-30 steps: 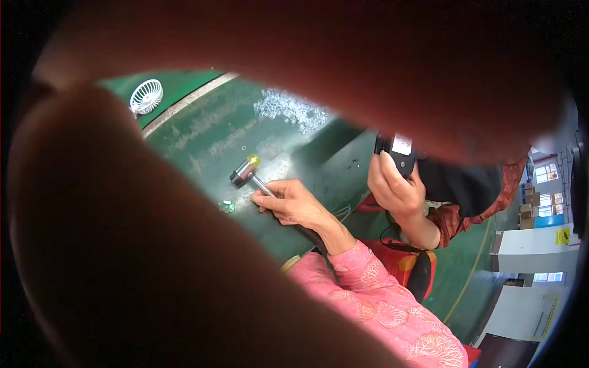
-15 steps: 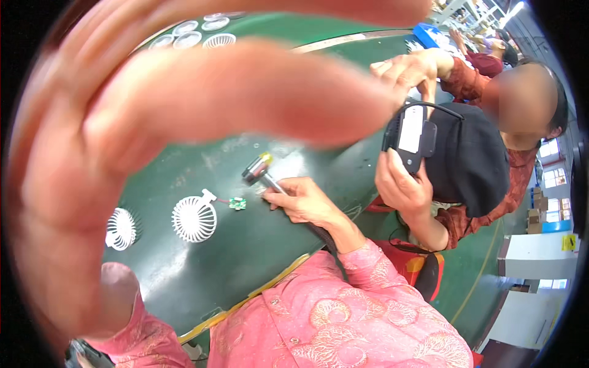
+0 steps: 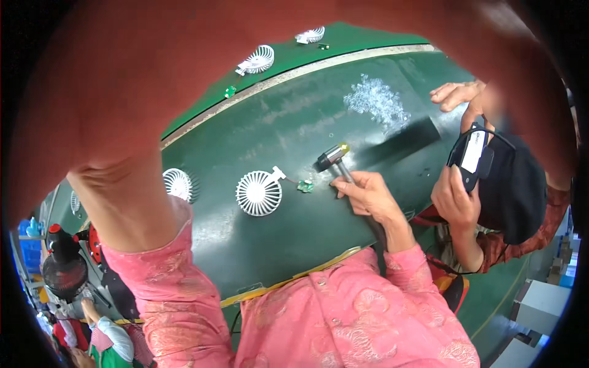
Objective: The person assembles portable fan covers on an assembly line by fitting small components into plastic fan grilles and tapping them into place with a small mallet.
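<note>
My left hand (image 3: 123, 104) is raised very close to the camera, a large dark blur arching across the top; its fingers cannot be made out. Lower down, my right hand (image 3: 371, 197) rests on the green table, closed round the handle of a small mallet (image 3: 333, 157) with one black and one yellow face. Just left of the mallet lies a round white slatted fan housing (image 3: 259, 193). A wire joins it to a small green circuit board (image 3: 305, 186), close to my right fingertips. Another white fan housing (image 3: 177, 184) sits beside my left forearm.
Small clear pieces (image 3: 377, 101) lie heaped toward the back of the green table (image 3: 294, 239). More white fan housings (image 3: 257, 59) with boards rest on a green strip beyond. At right, a co-worker's hands hold a black device (image 3: 473, 156) on a black cap (image 3: 515, 190). A black fan (image 3: 64, 270) stands far left.
My left hand has come nearer the camera and covers more of the top. The view has shifted, bringing the clear pieces into sight. My right hand still holds the mallet.
</note>
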Tool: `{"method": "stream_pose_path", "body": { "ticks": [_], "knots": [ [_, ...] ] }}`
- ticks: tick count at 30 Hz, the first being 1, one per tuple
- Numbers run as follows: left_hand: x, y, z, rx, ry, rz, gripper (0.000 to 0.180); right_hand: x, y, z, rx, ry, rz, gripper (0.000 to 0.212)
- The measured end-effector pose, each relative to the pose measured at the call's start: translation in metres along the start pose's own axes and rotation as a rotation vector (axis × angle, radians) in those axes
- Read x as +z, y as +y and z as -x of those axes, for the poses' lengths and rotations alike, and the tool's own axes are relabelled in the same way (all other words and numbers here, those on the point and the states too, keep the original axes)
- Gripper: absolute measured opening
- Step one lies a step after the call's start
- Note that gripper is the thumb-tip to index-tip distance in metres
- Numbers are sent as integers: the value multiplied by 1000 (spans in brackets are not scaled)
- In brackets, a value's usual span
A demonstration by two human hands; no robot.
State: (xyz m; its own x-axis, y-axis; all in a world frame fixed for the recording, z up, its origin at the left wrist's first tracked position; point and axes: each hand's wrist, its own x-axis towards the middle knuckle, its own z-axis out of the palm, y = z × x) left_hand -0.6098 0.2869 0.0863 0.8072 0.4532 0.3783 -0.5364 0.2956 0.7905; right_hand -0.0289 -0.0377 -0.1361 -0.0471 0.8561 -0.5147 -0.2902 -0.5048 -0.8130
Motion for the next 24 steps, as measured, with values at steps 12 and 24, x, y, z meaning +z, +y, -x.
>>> {"method": "stream_pose_path", "body": {
  "ticks": [12, 24],
  "knots": [
    [231, -233, -224, -6, 90, -117, 91, -4, -4, 0, -45, 40, 32, 20],
    [219, -231, -234, 31, 73, -90, 93, 0, -7, 1, -43, 27, 4, 18]
  ]
}}
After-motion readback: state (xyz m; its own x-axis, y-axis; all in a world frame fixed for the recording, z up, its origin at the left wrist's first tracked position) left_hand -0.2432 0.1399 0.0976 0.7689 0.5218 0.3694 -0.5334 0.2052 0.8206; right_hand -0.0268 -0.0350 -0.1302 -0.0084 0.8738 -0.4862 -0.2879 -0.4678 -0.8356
